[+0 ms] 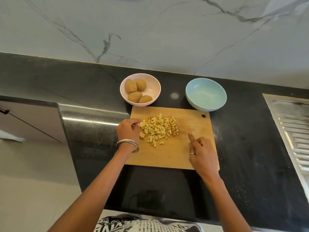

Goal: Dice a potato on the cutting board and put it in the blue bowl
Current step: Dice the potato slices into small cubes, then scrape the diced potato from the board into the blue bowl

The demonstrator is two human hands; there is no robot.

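Note:
A heap of small diced potato cubes lies on the wooden cutting board, left of its middle. My left hand rests at the board's left edge, fingers curled against the heap's left side. My right hand lies on the board to the right of the heap, index finger stretched toward the cubes, other fingers bent, holding nothing. The blue bowl stands empty just beyond the board's far right corner. No knife is in view.
A pink bowl with several whole potatoes stands beyond the board's far left corner. A steel sink drainboard runs along the right. The dark counter ends at a marble wall behind and at a drop on the left.

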